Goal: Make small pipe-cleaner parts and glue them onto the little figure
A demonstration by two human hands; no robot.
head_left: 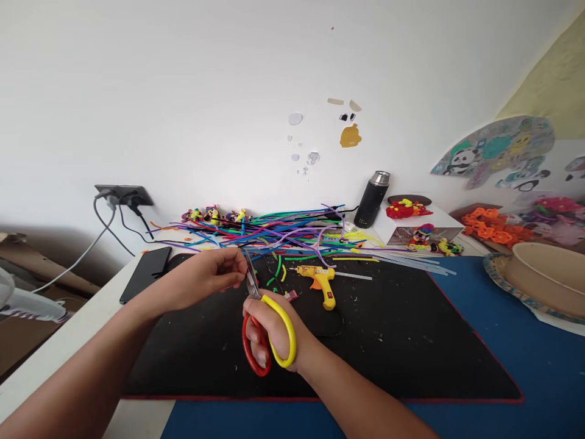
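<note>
My right hand (274,326) is closed around scissors (286,335) with one yellow and one red handle, held above the black mat. The blades point up and away, beside the fingertips of my left hand (214,274). Those fingers are pinched together near the blade tips; whatever they hold is too small to make out. Just beyond and to the right, a yellow glue gun (322,281) lies on the mat, with a clear glue stick at its back. Short green and yellow pieces (276,271) lie near the blades.
Many coloured pipe cleaners (274,235) spread along the wall. A black tablet (145,274) lies at left. A black flask (372,200), a white box (418,228) and small figures stand at the back right. A cream basin (548,274) sits at the right edge.
</note>
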